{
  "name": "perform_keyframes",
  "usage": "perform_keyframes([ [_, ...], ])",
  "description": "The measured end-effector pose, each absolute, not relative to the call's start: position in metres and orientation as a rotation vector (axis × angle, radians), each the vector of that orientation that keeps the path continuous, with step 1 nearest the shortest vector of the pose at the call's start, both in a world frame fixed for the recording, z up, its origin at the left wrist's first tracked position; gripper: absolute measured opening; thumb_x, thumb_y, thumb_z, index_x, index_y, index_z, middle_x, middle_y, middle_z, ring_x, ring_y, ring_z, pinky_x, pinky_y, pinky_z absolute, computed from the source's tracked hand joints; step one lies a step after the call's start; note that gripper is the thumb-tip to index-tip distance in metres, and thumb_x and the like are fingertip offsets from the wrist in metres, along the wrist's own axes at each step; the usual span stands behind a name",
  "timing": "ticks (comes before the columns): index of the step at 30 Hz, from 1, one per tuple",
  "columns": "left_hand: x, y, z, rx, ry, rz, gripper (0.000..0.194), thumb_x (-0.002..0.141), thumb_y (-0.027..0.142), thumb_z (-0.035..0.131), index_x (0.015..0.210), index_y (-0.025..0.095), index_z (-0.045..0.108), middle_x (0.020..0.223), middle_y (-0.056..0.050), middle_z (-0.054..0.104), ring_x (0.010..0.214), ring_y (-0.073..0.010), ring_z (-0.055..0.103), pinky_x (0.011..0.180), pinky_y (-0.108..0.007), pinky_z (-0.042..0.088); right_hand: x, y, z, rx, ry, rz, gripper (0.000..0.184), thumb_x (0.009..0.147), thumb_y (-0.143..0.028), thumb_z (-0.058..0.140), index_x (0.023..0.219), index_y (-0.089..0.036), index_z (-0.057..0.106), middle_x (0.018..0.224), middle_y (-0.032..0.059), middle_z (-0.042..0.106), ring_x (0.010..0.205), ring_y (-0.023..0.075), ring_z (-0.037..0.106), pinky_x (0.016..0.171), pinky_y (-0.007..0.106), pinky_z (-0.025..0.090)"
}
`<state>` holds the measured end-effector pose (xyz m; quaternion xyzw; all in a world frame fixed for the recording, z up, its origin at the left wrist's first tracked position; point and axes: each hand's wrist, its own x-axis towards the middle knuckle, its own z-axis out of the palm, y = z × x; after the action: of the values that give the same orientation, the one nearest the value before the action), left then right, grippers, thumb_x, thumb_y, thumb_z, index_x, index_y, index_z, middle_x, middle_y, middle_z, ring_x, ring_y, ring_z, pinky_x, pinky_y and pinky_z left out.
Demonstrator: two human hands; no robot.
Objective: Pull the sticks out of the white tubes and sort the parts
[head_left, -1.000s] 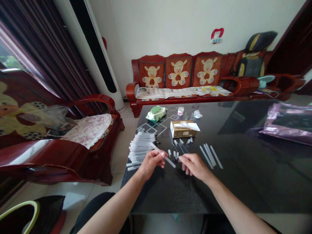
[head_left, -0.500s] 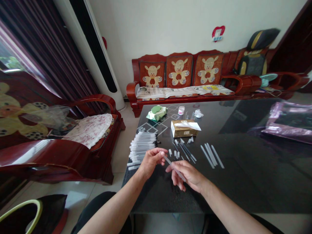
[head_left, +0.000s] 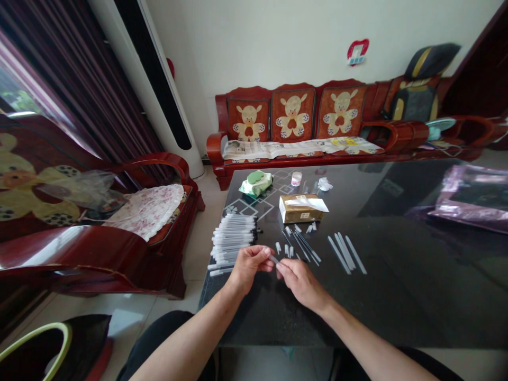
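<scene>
Between my two hands is a translucent pen barrel, most of it covered by fingers. My left hand pinches its far end. My right hand is closed round the near end. Left of my left hand lies a stack of assembled pens with frosted barrels. Just beyond my hands are several thin dark refills and small whitish pen caps. To the right, several bare pen barrels lie side by side.
A tissue box stands behind the pen parts. Farther back are a green wipes pack, a small cup and crumpled tissue. A purple plastic package lies on the right of the dark table.
My right hand has closed its fingers round the pen barrel, whose lower length showed before and is now hidden. My left hand keeps its pinch, nearly unmoved.
</scene>
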<state>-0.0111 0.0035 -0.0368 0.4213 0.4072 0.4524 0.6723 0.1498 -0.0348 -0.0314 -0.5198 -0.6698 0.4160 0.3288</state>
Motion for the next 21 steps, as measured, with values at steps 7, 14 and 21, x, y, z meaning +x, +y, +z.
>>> perform_keyframes([
  [7, -0.012, 0.004, -0.037, 0.947, 0.895, 1.022, 0.033, 0.072, 0.04, 0.071, 0.083, 0.009, 0.069, 0.062, -0.005, 0.065, 0.052, -0.0092, 0.059, 0.055, -0.019, 0.049, 0.145, -0.04, -0.034, -1.497, -1.775, 0.947, 0.043, 0.091, -0.049, 0.033, 0.073, -0.017, 0.055, 0.052, 0.0002, 0.051, 0.046, 0.0098, 0.044, 0.048, 0.023, 0.031],
  [14, -0.013, 0.004, -0.031, 0.973, 0.85, 0.998, 0.031, 0.074, 0.039, 0.069, 0.083, 0.009, 0.069, 0.062, -0.004, 0.065, 0.052, -0.0084, 0.058, 0.055, -0.018, 0.049, 0.156, -0.04, -0.027, -1.202, -1.405, 1.712, 0.047, 0.087, -0.059, 0.033, 0.077, -0.018, 0.054, 0.041, -0.0104, 0.027, 0.031, 0.005, 0.016, 0.035, 0.02, 0.018],
  [21, -0.009, 0.003, -0.038, 0.894, 0.931, 1.099, 0.031, 0.072, 0.038, 0.071, 0.083, 0.009, 0.069, 0.064, -0.005, 0.065, 0.052, -0.0082, 0.058, 0.054, -0.018, 0.049, 0.146, -0.039, -0.028, -1.546, -1.923, 0.541, 0.037, 0.09, -0.045, 0.037, 0.071, -0.02, 0.055, 0.055, 0.0039, 0.055, 0.051, 0.0132, 0.048, 0.055, 0.027, 0.029],
])
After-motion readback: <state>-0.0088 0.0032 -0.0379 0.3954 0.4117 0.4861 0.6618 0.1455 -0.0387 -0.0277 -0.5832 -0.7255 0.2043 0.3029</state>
